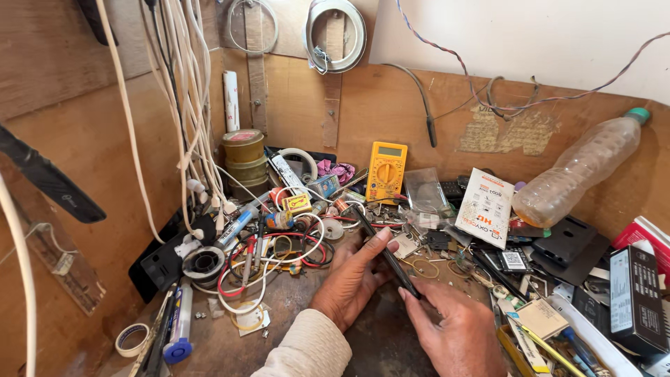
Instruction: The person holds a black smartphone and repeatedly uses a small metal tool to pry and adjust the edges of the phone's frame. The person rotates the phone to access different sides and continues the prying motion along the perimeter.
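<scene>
Centrally, a thin black phone (pixel 386 253) seen edge-on, held tilted over the desk (pixel 293 297), top end pointing up-left toward the clutter. Left hand (pixel 352 279) wraps its upper half, thumb lying along the edge; cream sleeve (pixel 303 349) at the wrist. Right hand (pixel 457 328) pinches the lower end between thumb and fingers. Both hands closed on the phone.

Just behind the phone: small parts, a metal ring, a tape roll (pixel 333 229). Left of the hands, red, white and black wires (pixel 262 269) in a coil, with pens and a blue marker (pixel 236 227) across them. Yellow multimeter (pixel 386 171) leans against the back board. Stacked tins (pixel 244 157) in the corner; white cables (pixel 178 105) hang above them. Right: white packet (pixel 486 206), plastic bottle (pixel 583 164) lying tilted, black box (pixel 635 300) at the edge. Masking tape (pixel 132 340) near left front.
</scene>
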A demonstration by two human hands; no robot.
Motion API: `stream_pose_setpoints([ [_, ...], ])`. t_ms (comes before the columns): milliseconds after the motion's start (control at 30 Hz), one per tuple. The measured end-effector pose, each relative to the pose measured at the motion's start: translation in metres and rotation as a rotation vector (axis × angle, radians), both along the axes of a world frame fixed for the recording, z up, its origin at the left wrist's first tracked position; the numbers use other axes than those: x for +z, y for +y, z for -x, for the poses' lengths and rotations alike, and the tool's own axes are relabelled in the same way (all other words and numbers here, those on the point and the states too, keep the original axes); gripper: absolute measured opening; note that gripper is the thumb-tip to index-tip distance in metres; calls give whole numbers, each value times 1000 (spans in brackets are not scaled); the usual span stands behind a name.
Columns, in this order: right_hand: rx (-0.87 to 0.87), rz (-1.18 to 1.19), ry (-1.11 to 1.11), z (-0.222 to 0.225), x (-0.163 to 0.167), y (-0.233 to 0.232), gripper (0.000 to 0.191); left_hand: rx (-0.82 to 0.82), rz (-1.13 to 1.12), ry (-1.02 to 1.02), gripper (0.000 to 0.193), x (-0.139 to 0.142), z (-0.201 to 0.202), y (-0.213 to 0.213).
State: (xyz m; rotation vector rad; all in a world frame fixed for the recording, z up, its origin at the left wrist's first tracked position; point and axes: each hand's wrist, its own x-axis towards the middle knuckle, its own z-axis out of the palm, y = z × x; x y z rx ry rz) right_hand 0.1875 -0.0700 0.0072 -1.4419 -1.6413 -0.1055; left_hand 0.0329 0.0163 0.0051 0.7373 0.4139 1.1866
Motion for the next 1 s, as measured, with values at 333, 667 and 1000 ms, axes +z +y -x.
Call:
stream_pose_setpoints([
  [333,56,-27,43,-1,-7,0,29,-50,-18,-14,58,-3,1,3],
  [667,74,-15,42,-3,-5,-3,29,-39,-47,24,63,3,3,-3],
  [1000,181,88,194,-19,-1,-6,37,-4,-15,67,65,6,1,-4],
])
